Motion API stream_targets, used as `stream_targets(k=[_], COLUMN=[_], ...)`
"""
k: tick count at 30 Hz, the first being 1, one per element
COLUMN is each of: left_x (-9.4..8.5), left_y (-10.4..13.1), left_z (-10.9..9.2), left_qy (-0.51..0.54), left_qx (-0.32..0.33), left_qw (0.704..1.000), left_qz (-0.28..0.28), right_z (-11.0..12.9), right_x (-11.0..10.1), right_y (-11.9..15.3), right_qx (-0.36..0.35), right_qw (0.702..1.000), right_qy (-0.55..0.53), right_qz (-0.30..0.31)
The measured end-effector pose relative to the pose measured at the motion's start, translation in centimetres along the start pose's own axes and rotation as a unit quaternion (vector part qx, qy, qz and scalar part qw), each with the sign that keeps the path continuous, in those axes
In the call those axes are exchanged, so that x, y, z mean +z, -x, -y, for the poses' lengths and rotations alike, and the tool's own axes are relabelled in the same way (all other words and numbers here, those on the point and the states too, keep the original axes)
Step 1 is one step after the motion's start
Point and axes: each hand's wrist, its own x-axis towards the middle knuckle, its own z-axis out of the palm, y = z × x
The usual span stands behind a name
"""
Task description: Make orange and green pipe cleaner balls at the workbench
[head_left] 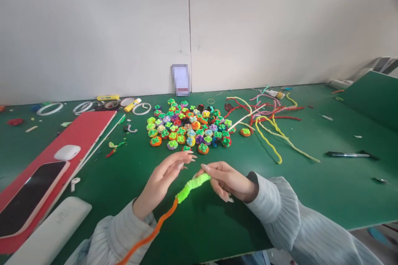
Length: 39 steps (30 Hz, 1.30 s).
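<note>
My right hand [228, 180] pinches the far end of a pipe cleaner between thumb and fingers. Its upper part is a thick, bright green wound stretch [193, 186]; an orange stem [157, 228] runs from it down over my left sleeve. To the left of the green stretch is my left hand [164, 176], with its fingers extended, slightly bent, and nothing in them. Just beyond both hands lies a pile of small fuzzy flower-like pieces [189, 126] in many colours. One orange and green piece [245, 132] sits apart, right of the pile.
Loose pipe cleaners [273, 118] lie tangled at the right, with a black-handled tool [350, 155] nearer the edge. On the left are a red board [83, 132], a phone [29, 198], a white power bank [59, 227] and tape rolls [141, 109]. Another phone [180, 78] leans on the white partition.
</note>
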Motion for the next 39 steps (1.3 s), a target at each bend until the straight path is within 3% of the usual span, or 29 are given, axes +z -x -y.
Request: stream_targets(k=[5, 8, 12, 16, 22, 26, 31, 34, 39], left_x=[-0.4, -0.3, 0.0, 0.2, 0.0, -0.1, 0.3, 1.0, 2.0], left_y=[0.1, 0.3, 0.4, 0.2, -0.6, -0.5, -0.1, 0.3, 0.7], left_z=[0.8, 1.1, 0.6, 0.1, 0.1, 0.0, 0.3, 1.0, 2.0], left_qy=[-0.035, -0.043, -0.036, -0.021, 0.084, 0.111, -0.003, -0.072, -0.224], left_qx=[0.04, 0.056, 0.056, 0.006, -0.03, -0.064, -0.091, -0.059, 0.032], left_qw=[0.997, 0.994, 0.998, 0.998, 0.988, 0.988, 0.996, 0.994, 0.972], left_qz=[0.063, 0.084, 0.015, -0.058, -0.124, -0.081, 0.011, 0.063, 0.054], right_z=[-0.2, -0.3, -0.5, -0.5, -0.4, -0.1, 0.0, -0.2, -0.5], right_x=[-0.7, -1.1, -1.0, -0.6, -0.6, -0.4, 0.7, 1.3, 1.6], right_y=[-0.4, -0.6, -0.6, -0.3, -0.3, 0.0, 0.9, 1.0, 0.8], right_qx=[-0.051, -0.051, -0.001, 0.027, -0.037, -0.066, -0.094, -0.115, -0.13], right_qw=[0.992, 0.989, 0.995, 0.998, 0.999, 0.994, 0.978, 0.969, 0.955], right_qy=[-0.115, -0.132, -0.081, -0.05, -0.001, 0.083, 0.186, 0.215, 0.265], right_qz=[-0.024, -0.048, -0.049, -0.035, 0.029, 0.021, 0.013, 0.036, 0.029])
